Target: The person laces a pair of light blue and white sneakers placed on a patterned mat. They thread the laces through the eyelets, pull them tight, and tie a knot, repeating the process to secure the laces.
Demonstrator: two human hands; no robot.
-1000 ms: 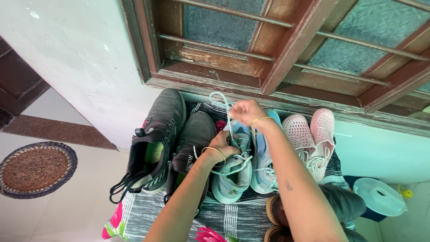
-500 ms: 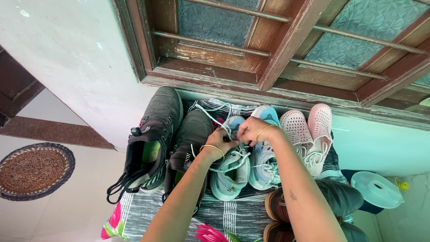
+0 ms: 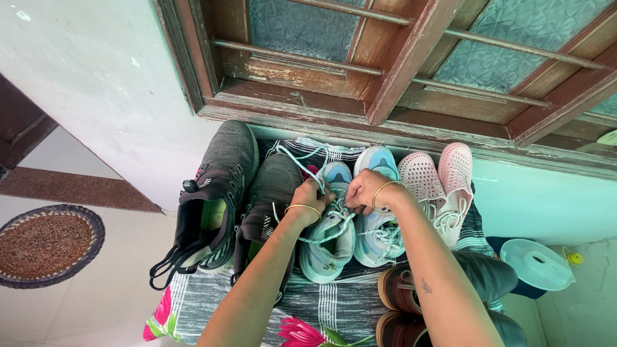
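A: Count of footwear?
B: Two grey sneakers (image 3: 222, 193), two mint sneakers (image 3: 329, 231), two pink shoes (image 3: 443, 186), two brown shoes (image 3: 402, 289).

A: Hands?
B: Left hand (image 3: 310, 196) and right hand (image 3: 361, 191), fingers pinched on the mint lace (image 3: 302, 166) above the left mint sneaker.

Brown shoes (image 3: 411, 302) cut off, btm edge

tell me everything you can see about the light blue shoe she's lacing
The light blue shoe is a pale mint and blue trainer, knit-looking upper, toe pointing toward the window wall. It lies on a striped cloth between a grey shoe and its matching shoe. Its mint lace is loose, trailing up over the cloth. Both the left hand and right hand pinch the lace above its tongue.
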